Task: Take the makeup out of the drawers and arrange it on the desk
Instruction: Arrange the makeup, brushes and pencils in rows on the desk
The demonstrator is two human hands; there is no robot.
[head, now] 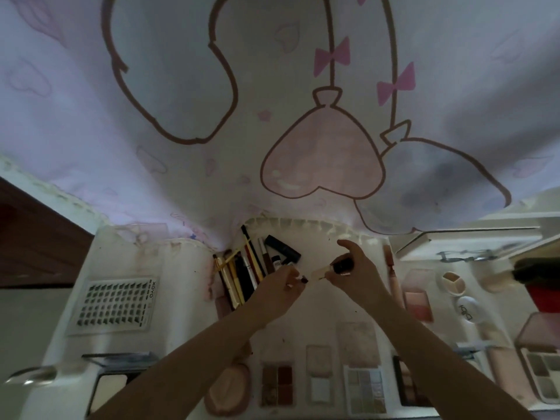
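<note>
Both hands over surface (181,298), just right of pencil pile (242,268). Right hand (354,268) fingers grasp pale tube (321,272) by dark cap; left hand (285,283) fingers pinch its tip.

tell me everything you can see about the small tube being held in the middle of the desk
The small tube is a slim makeup item with a pale beige body and a dark, glossy cap. It lies roughly level, above the white desk, not resting on it. The right hand wraps the dark cap end, while the left hand pinches near the pale end's tip. It sits just right of the bunch of pencils and brushes. Whether the cap is being unscrewed cannot be told; any label is too blurred to read.
</note>
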